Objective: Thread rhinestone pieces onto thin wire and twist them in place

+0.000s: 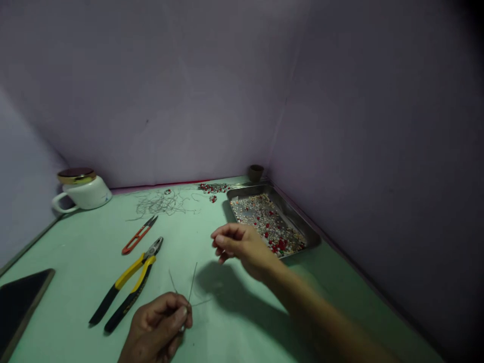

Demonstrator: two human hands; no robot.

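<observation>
My left hand (161, 325) is closed, thumb against fingers, on thin wire (193, 281) at the lower middle. Several ends of the wire stick out above and to the right of the fingertips. A small pale bit shows below the thumb, too small to name. Over the table, by the near left side of a metal tray (298, 214), hovers my right hand (244, 247). Its fingers are curled with thumb and forefinger close together; anything pinched there is hidden or too small to make out. Small white, gold and red beads (270, 222) lie spread in the tray.
Pliers (130, 282) with yellow-black handles and orange thread snips (139, 236) lie left. Behind them are tangled wire (162, 201) and red beaded pieces (214, 188). A white mug (88, 194), small brown bowl (255, 174) and dark flat device (22, 307) sit near the edges.
</observation>
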